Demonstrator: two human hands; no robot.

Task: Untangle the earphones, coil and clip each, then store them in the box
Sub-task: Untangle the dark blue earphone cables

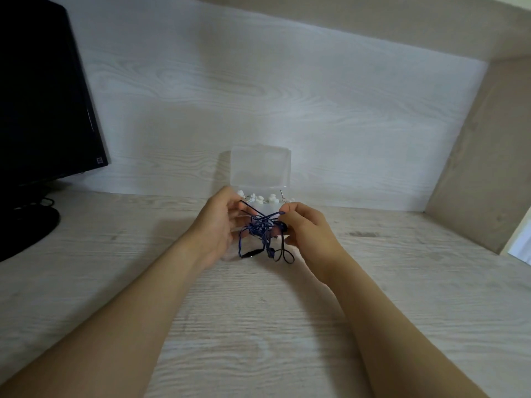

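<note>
Earphones [263, 231], the dark blue ones: where are they from where you stand?

Up off the desk [258, 326], held between the person's two hands, just in front of the box [260, 168].

What is the desk like?

Pale wood with grey lines in it. The back wall [273, 96] has the same pale wood look. A plain tan board [482, 156] closes off the right side. A big black screen [43, 96] stands far to the left on a round black foot [26, 225].

And the box?

Small and see-through, at the back of the desk by the wall. Its lid stands up. White earphones [258, 198] lie inside.

How do the blue ones look?

One thin cord, all in a knot in the middle. Loops stick out on both sides. Some hang down low, and I can't tell if they touch the desk. A long little black piece [251, 254] hangs on the cord near the bottom.

What are the fingers doing?

The left hand [221, 222] has its fingers bent round a loop at the top. The right hand [304, 228] pinches another loop between thumb and finger.
</note>
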